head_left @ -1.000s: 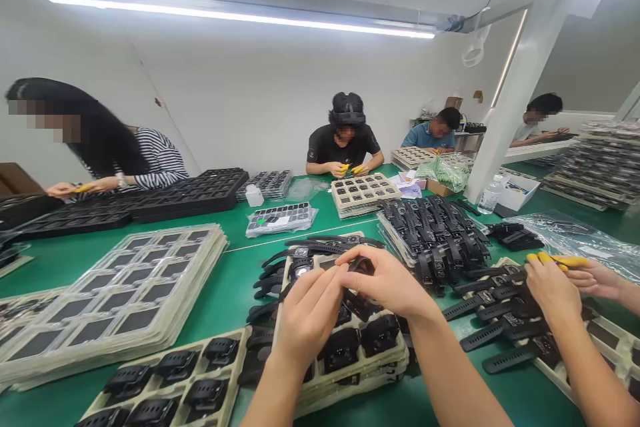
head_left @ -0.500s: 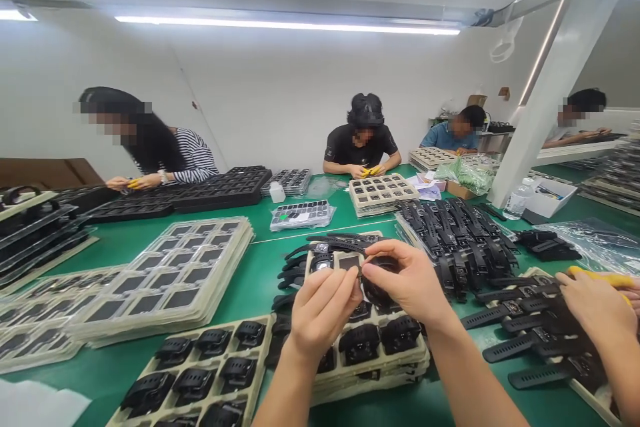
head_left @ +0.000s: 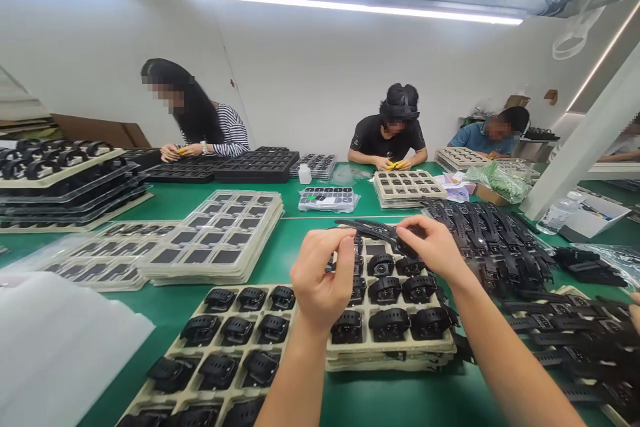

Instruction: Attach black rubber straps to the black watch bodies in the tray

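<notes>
Over the green counter (head_left: 280, 247), both bare hands were raised above a beige tray (head_left: 395, 347) whose compartments held black watch bodies (head_left: 389, 322). The right hand (head_left: 434, 245) was at the tray's far edge, its grip pinched together on a small black watch part (head_left: 404, 245), thumb and fingers closed around it so that little of the piece showed. The left hand (head_left: 323, 280) hovered just beside it, a little nearer to the camera, its fingers curled inward with the thumb pressed to the fingertips; whether anything lay inside that grip could not be told. Long black straps (head_left: 367, 228) lay across the far end of the tray, just behind the two hands. A second beige tray (head_left: 220, 337) of watch bodies sat to the left and nearer the camera, touching the first. Farther left stood stacks of clear blister trays (head_left: 220, 233), and to the right a heap of black straps (head_left: 480, 227) covered the counter. Across the counter sat a person in a striped top (head_left: 220, 130), a person in a black shirt (head_left: 387, 140) with yellow fingertips, and a person in a blue shirt (head_left: 475, 137) bent over more trays.
</notes>
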